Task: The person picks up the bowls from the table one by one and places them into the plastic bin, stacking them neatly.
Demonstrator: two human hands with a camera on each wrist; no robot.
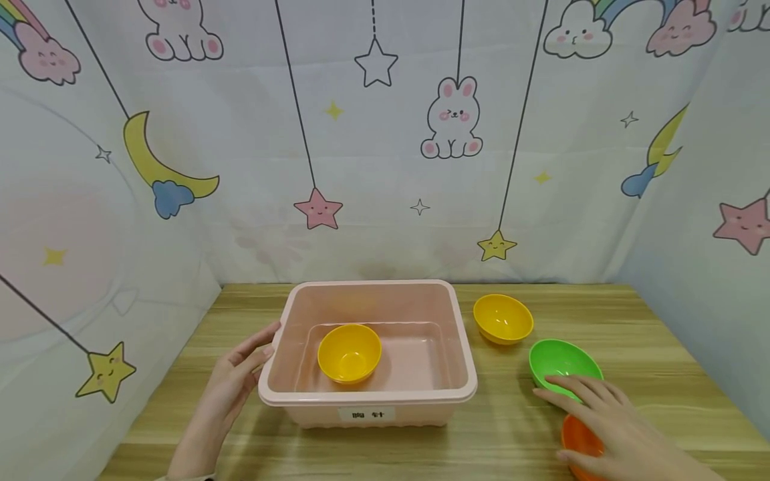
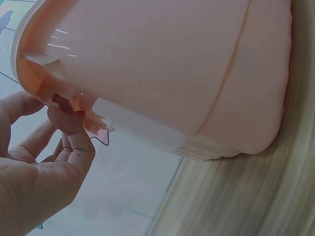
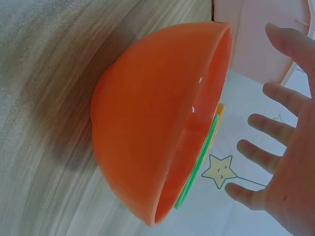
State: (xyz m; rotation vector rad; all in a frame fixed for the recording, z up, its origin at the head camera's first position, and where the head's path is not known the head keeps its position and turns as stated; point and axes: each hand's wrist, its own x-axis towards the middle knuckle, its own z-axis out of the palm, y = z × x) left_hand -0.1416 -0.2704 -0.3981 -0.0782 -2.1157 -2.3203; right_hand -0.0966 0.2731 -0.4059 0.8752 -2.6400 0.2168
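A pink plastic bin (image 1: 367, 399) stands on the table with a yellow bowl (image 1: 350, 354) in its left half. My left hand (image 1: 236, 377) holds the bin's left rim; in the left wrist view, fingertips (image 2: 64, 118) curl under the lip. Over the orange bowl (image 1: 580, 441) at the lower right hovers my right hand (image 1: 607, 424), its fingers spread and holding nothing. The right wrist view shows a gap between that hand (image 3: 290, 142) and the upright orange bowl (image 3: 147, 118). Just beyond is a green bowl (image 1: 565, 361), partly covered by the fingers in the head view.
Another yellow bowl (image 1: 503, 319) sits to the right of the bin, near the back of the wooden table (image 1: 493, 434). A label (image 1: 367, 415) is on the bin's front. Printed curtains (image 1: 385, 167) rise behind the table and along both sides.
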